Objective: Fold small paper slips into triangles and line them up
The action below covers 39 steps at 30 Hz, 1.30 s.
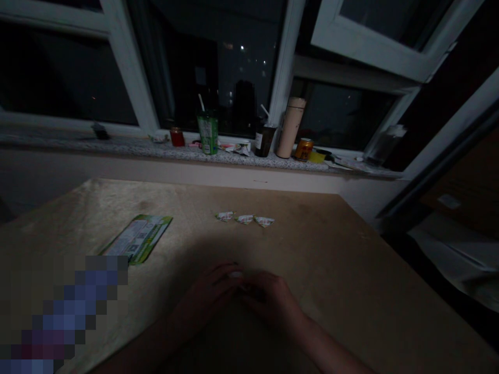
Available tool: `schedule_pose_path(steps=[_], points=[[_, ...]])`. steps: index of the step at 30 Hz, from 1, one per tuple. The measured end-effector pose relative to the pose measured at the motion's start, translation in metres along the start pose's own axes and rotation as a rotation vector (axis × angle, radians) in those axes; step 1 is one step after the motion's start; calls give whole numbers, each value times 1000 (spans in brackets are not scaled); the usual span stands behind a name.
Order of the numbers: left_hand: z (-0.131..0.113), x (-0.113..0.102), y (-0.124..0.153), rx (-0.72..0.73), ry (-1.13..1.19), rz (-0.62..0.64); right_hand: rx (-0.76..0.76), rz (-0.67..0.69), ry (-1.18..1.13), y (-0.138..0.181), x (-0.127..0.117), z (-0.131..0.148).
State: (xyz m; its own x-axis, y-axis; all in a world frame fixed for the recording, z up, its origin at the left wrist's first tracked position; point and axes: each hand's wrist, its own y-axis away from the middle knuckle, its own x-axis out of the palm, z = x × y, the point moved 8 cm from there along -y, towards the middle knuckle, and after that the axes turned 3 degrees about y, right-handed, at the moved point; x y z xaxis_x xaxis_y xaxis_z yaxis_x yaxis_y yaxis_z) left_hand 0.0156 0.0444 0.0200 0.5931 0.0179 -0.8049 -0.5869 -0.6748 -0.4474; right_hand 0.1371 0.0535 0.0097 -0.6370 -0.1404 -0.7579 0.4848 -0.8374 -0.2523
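Note:
Close together near the front middle of the table (323, 259), my left hand (214, 288) and my right hand (271, 293) meet at the fingertips. Both are closed, with the fingers bent inward. A small pale thing (235, 274) shows at the left fingertips; dim light and the fingers hide what it is. Beyond the hands lie three small triangular packets in a row: the left packet (225, 216), the middle packet (245, 219) and the right packet (264, 221). A green and white printed pouch (146, 236) lies flat to the left.
A blurred-out bluish shape (70, 311) covers the lower left. Along the stone windowsill (132, 148) stand a red jar (177, 137), a green cup with a straw (208, 132), a dark cup (264, 140), a pink flask (290, 127), an orange can (303, 149) and a clear bottle (385, 145).

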Motion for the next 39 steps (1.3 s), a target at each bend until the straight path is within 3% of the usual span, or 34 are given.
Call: schedule_pose_path(steps=[5,9,12,17,21,24,29,39], points=[[17,0,3,-226,76,-81,96,-81,-81,0,-3,-7],[38,7,5,-402,384,-96,175,-131,-172,0,-6,-14],[45,15,4,-432,505,-35,255,-138,-282,-1,-2,-23],[45,13,1,-442,456,-52,357,-140,-524,-2,7,-35],[38,4,1,-413,258,-89,372,-144,-661,-4,10,-41],[20,3,-1,-272,59,-9,356,-187,-665,-4,6,-44],[-11,18,-2,-26,-41,229,291,-228,-355,-2,-6,-41],[-8,29,4,-1,-67,370,289,-265,11,-4,-20,-51]])
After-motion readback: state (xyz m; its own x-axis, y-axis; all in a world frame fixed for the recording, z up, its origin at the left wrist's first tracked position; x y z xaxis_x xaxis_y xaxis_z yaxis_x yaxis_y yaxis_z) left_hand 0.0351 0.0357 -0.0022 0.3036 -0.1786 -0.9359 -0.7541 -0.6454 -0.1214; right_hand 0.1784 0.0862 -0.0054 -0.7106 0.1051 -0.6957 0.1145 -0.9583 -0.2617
